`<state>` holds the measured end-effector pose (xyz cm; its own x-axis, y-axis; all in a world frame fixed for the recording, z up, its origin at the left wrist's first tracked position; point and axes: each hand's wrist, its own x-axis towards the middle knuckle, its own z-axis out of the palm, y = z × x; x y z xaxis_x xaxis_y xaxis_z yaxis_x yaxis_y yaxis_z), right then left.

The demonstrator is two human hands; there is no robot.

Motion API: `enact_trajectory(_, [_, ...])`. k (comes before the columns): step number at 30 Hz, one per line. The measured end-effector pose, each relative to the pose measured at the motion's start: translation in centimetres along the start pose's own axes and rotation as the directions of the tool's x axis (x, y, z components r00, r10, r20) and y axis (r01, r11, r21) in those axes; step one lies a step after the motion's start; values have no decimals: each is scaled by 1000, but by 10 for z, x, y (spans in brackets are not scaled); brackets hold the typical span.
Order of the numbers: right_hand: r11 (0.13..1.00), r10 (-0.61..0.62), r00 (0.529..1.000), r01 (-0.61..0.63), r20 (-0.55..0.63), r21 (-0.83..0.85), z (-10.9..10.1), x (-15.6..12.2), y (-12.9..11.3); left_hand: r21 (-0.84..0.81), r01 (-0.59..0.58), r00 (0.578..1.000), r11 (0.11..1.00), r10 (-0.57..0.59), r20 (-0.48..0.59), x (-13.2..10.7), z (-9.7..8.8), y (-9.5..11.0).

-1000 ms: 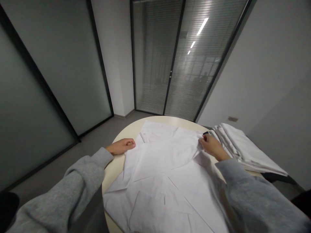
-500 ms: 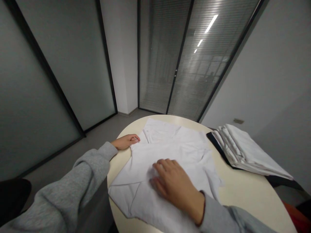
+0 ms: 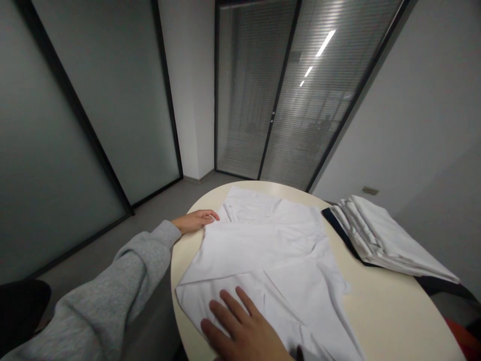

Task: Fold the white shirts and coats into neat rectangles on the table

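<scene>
A white shirt lies spread over a round, pale table, with a folded-over layer and creases along its near left part. My left hand is at the shirt's far left edge, its fingers loosely extended and the tips by the cloth. Lower down, my right hand lies palm down over the near part of the shirt, fingers spread. Part of that hand and its wrist run out of the bottom of the view.
On the table's right side sits a stack of folded white cloth with a dark piece beneath it. A dark chair back stands at the lower left. Glass panels with blinds and a grey wall surround the table.
My right hand has moved toward me and its fingers have spread, uncovering the shirt's middle. My left hand stays in place, its fingers slightly straighter.
</scene>
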<state>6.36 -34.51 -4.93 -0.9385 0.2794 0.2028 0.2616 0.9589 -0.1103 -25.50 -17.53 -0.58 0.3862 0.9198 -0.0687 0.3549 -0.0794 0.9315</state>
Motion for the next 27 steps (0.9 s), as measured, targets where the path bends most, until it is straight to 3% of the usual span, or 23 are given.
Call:
enact_trajectory(6, [978,-25,983,-13,181,209,-64,-18,24,20,74,997,997,-74,16,15,6,0])
enact_trajectory(10, [958,21,959,-100,283,269,-101,-23,25,30,88,996,996,-89,14,15,9,-1])
enact_trajectory(13, [949,93,941,-183,327,258,-116,-28,20,20,99,994,995,-100,43,9,11,1])
enact_trajectory(16, [943,197,935,-262,295,203,-109,-24,6,-5,102,992,995,-101,77,5,15,1])
enact_trajectory(21, [886,434,884,-454,173,96,-64,16,-33,-12,57,995,998,-56,83,1,18,-3])
enact_trajectory(25, [814,540,828,-560,150,157,-45,49,-55,70,27,1000,997,-28,5,-2,19,-7])
enact_trajectory(27, [804,542,827,-562,153,192,-42,55,-61,105,17,999,994,-12,-42,-3,21,-10])
